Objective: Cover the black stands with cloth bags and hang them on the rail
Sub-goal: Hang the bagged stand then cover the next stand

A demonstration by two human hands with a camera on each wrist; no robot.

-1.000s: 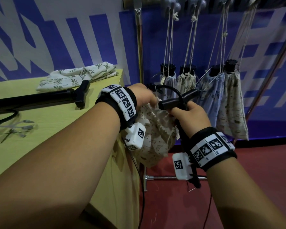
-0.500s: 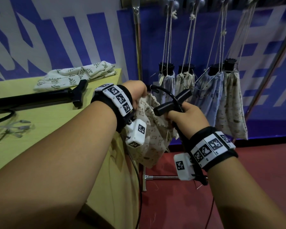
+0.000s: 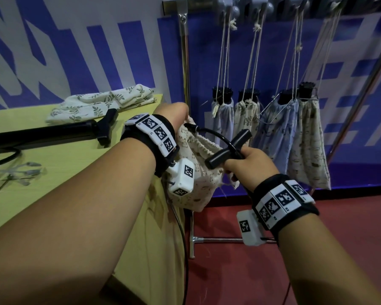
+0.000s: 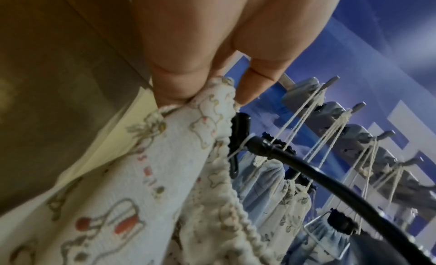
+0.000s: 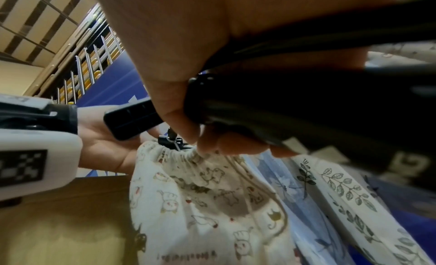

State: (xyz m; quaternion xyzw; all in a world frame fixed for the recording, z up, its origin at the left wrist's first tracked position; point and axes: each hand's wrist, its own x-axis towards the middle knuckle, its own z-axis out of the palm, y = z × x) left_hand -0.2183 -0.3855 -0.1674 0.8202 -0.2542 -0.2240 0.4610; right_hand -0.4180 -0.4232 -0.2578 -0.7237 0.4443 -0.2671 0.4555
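A cream cloth bag (image 3: 195, 177) with small animal prints hangs between my hands beside the table's right edge. My left hand (image 3: 174, 113) pinches its gathered rim (image 4: 207, 101) between thumb and fingers. My right hand (image 3: 246, 164) grips a black stand (image 3: 229, 148) just below its T-shaped head, together with the bag's near rim (image 5: 179, 153). The stand's shaft runs down under my wrist. A black cable (image 4: 318, 179) arcs from the head over the bag's mouth. The rail (image 3: 262, 3) runs along the top of the head view.
Several covered stands (image 3: 304, 137) hang by strings from the rail's hooks, right of a metal upright (image 3: 185, 69). On the yellow table (image 3: 64, 164) lie another black stand (image 3: 53, 135), folded leaf-print bags (image 3: 101, 102) and some clear pieces (image 3: 20, 172). Red floor below.
Both hands with the bag and stand have shifted slightly left and up. The bag's mouth has been pulled higher around the stand's shaft, closer to the T-head.
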